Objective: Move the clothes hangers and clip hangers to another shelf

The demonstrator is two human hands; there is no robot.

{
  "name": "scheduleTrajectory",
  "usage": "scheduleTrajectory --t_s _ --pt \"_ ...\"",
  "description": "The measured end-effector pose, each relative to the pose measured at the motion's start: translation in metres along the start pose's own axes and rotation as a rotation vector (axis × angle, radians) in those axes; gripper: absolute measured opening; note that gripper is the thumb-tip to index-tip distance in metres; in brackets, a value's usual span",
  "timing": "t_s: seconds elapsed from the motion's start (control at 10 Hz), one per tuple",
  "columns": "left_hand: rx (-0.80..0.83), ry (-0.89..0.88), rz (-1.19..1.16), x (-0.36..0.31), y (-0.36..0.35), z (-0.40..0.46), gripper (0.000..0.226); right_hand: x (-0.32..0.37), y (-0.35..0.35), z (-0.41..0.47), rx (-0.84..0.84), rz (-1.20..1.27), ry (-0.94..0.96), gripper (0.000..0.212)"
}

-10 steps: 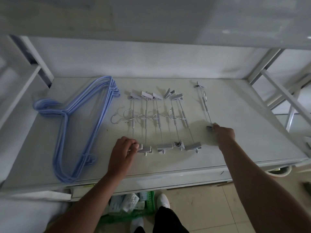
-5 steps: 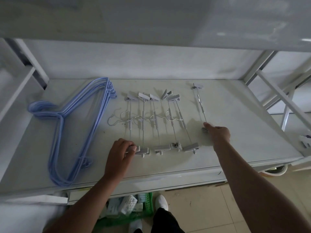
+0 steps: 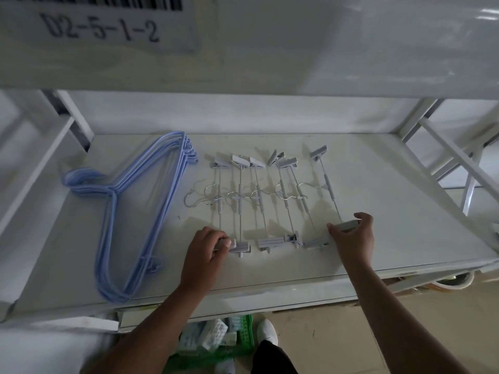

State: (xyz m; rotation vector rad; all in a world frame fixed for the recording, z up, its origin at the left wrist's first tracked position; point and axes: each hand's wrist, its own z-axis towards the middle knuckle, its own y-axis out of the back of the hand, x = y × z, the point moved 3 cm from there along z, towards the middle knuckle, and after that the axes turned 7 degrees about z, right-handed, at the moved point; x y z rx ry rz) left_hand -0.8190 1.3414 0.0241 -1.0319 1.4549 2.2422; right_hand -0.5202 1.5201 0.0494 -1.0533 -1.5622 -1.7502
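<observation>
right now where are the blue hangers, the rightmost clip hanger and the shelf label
blue hangers (image 3: 113, 190): head view, on the neck where the wires meet
rightmost clip hanger (image 3: 327, 186): head view, on its middle bar
shelf label (image 3: 102, 29): head view, on the printed code

We are seeing bare shelf (image 3: 391, 211) lying open to the right of the clip hangers (image 3: 259, 201) and along the back wall. The blue hangers (image 3: 127, 211) are crowding the left side, and the upper shelf (image 3: 297, 49) is hanging overhead, closing off room above.
</observation>
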Motion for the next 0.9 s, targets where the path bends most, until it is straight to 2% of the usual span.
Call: scheduleTrajectory --t_s 0.3,0.5,0.6,0.7,0.8,0.9 --pt "0.015 0.025 0.001 0.001 0.000 0.001 0.022 -0.003 0.000 -0.009 0.090 -0.095 0.049 0.050" --pt "0.001 0.036 0.016 -0.001 0.002 -0.001 0.023 -0.003 0.006 -0.008 0.143 -0.067 0.044 0.047" --pt "0.033 0.084 0.022 -0.003 0.002 0.001 0.032 -0.001 0.013 -0.005 0.152 -0.017 -0.018 0.047" --pt "0.069 0.250 -0.090 -0.005 0.005 0.006 0.038 0.007 0.014 0.002 0.203 -0.019 -0.006 0.046" --pt "0.091 0.311 -0.156 -0.012 0.008 0.008 0.018 0.015 0.008 0.015 0.270 -0.044 0.072 0.052" --pt "0.079 0.359 -0.148 -0.017 0.008 0.012 0.026 0.032 0.002 0.028 0.308 -0.070 0.084 0.055"
